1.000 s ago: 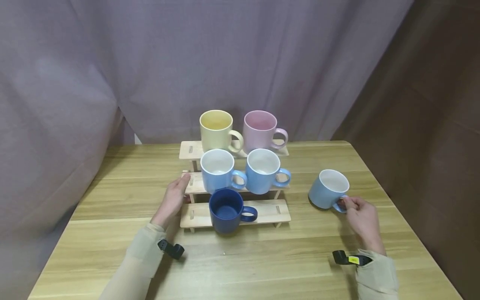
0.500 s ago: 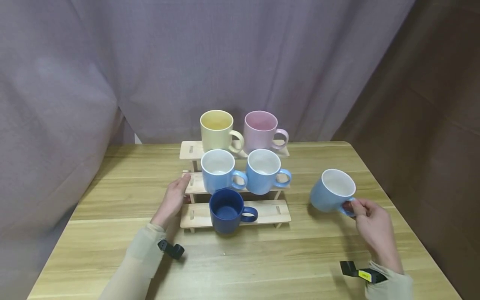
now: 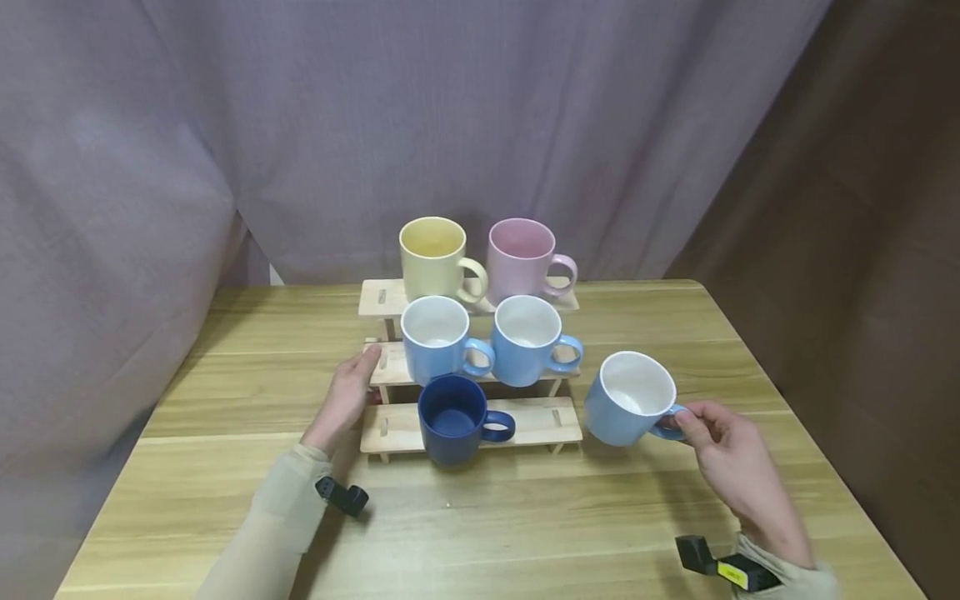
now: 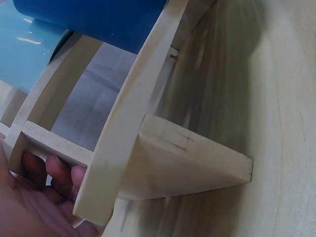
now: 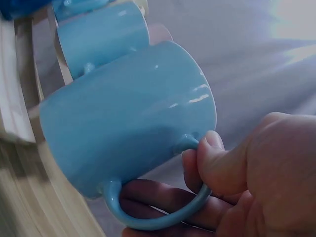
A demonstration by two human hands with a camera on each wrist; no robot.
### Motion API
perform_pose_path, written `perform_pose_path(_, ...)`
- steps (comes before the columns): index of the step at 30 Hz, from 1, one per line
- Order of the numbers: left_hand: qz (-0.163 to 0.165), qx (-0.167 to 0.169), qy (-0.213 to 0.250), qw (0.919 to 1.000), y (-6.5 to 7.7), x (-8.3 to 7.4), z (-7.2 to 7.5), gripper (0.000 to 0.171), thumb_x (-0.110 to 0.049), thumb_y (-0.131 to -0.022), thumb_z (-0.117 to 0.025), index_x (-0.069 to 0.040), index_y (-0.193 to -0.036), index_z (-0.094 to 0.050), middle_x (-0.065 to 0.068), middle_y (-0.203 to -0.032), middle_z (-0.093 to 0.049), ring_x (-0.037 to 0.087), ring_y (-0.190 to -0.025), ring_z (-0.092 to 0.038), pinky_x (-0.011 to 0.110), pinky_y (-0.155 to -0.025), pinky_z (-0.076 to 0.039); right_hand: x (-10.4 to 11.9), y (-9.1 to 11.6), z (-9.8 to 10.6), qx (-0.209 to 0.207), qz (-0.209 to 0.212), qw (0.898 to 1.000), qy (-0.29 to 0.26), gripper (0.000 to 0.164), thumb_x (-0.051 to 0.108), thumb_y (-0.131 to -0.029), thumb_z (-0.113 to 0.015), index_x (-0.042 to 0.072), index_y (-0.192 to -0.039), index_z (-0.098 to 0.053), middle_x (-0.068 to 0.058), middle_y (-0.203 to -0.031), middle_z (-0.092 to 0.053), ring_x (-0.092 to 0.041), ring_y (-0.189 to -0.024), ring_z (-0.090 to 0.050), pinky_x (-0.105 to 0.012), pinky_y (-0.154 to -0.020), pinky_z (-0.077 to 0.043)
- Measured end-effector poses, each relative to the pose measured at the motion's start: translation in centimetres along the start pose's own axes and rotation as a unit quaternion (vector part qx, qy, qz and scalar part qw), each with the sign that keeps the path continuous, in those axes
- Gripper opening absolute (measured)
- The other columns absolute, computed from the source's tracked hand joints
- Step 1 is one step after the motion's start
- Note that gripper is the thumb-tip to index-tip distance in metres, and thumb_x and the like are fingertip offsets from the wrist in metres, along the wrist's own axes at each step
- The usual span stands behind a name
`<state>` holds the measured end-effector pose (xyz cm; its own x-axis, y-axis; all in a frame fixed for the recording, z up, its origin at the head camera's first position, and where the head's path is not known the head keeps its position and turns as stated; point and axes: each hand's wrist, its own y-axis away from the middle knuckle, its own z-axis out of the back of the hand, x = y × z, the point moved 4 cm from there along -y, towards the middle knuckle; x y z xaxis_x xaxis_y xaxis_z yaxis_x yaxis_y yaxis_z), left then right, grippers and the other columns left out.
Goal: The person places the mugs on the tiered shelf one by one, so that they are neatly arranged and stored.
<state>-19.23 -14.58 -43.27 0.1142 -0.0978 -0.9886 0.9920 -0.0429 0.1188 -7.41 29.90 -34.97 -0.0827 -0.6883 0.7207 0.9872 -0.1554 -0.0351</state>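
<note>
My right hand (image 3: 738,458) pinches the handle of a light blue mug (image 3: 618,412) with a white inside. This mug is held tilted off the table, just right of a three-step wooden rack (image 3: 536,425). In the right wrist view, the thumb presses the handle and fingers pass behind it. At the rack's left side, my left hand (image 3: 347,400) grips the middle step's end, and its curled fingertips (image 4: 59,173) show under the wood. A dark blue mug (image 3: 452,421) sits on the lowest step, left of its middle.
Two light blue mugs, a left one (image 3: 435,342) and a right one (image 3: 525,342), occupy the middle step. A yellow mug (image 3: 431,262) and a pink mug (image 3: 519,262) stand on the top step. Grey curtain (image 3: 480,125) hangs behind the wooden table (image 3: 480,533).
The right hand has lifted the light blue mug off the table and brought it left and nearer, close to the rack. My left hand has stayed on the rack.
</note>
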Motion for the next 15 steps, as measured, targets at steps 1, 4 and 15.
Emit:
perform_pose_path(1,0.001,0.0,0.0,1.0,0.0,0.0,0.0,0.059,-0.045,-0.104,-0.038,0.007,-0.123,-0.057,0.015,-0.098,-0.068,0.022,-0.083,-0.067,0.038,-0.078,-0.055,0.2,0.0,-0.3,0.006,0.006,1.0,-0.002,0.032,0.029,-0.103,-0.049,0.0,-0.106,-0.064,-0.013,-0.099,-0.07,-0.01,-0.088,-0.059,-0.024,-0.07,-0.042)
perform_pose_path(4,0.002,0.001,-0.001,1.0,-0.1,0.1,0.0,0.059,-0.046,-0.104,-0.037,0.007,-0.123,-0.057,0.016,-0.099,-0.068,0.02,-0.082,-0.066,0.039,-0.079,-0.055,0.8,-0.1,-1.2,0.03,0.016,0.999,-0.002,0.032,0.029,-0.103,-0.049,0.001,-0.105,-0.065,-0.011,-0.098,-0.07,-0.016,-0.091,-0.058,-0.026,-0.072,-0.042)
perform_pose_path(15,0.004,-0.004,0.005,1.0,-0.1,0.3,0.0,0.058,-0.044,-0.104,-0.038,0.008,-0.12,-0.057,0.012,-0.093,-0.068,0.018,-0.079,-0.065,0.038,-0.077,-0.055,2.3,-0.9,-4.7,0.082,0.067,0.994,-0.031,0.019,0.018,-0.1,-0.056,0.002,-0.101,-0.066,-0.006,-0.094,-0.071,-0.023,-0.094,-0.064,-0.028,-0.081,-0.048)
